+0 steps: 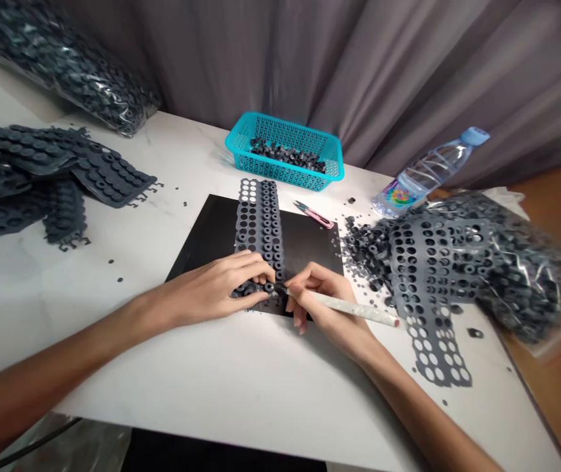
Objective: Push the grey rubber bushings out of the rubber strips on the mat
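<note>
A dark grey rubber strip [259, 219] full of small rings and punched holes lies lengthwise on a black mat [212, 229]. My left hand [221, 288] presses down on the strip's near end, fingers curled over several loose rings. My right hand [322, 298] pinches a white pen-like tool [354, 308], its tip touching the strip right beside my left fingertips.
A teal basket [288, 151] of rubber rings stands behind the mat. Pink snips [314, 214] lie to its right. Emptied strips and loose rings [423, 262], a plastic bag [531, 275] and a water bottle [428, 172] crowd the right. Full rubber sheets [39, 177] pile on the left.
</note>
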The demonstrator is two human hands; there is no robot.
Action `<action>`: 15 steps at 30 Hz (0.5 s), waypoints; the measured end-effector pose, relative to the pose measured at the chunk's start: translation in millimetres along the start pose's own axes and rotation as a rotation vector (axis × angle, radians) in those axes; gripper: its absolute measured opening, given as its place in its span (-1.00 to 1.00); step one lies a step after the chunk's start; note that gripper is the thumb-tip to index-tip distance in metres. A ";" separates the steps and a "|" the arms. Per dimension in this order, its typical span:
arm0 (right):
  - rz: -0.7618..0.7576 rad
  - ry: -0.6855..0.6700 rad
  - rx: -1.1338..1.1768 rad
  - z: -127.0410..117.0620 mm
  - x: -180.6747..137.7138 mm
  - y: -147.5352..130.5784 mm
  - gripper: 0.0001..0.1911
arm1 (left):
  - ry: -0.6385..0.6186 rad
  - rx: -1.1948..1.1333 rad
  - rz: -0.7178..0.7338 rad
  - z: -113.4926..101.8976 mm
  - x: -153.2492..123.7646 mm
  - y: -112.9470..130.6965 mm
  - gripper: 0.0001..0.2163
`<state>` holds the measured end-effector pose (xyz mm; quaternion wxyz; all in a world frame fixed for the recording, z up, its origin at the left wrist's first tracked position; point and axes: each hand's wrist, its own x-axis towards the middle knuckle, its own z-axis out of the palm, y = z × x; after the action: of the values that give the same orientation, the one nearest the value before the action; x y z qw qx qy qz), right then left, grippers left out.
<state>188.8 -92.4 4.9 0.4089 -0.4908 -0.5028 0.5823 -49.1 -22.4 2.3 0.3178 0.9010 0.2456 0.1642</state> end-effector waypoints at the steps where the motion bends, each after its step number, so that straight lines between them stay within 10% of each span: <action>1: 0.010 -0.016 -0.013 0.0 -0.1 1.2 -0.92 | 0.004 0.002 0.008 0.6 -0.2 -0.5 -0.84; 15: 0.001 -0.045 -0.114 4.1 -3.1 4.3 -0.94 | 0.019 0.008 0.025 0.4 1.1 2.0 -0.85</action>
<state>185.4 -96.9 1.3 0.3685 -0.5002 -0.5440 0.5640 -47.3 -23.4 3.5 0.3098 0.9036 0.2382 0.1756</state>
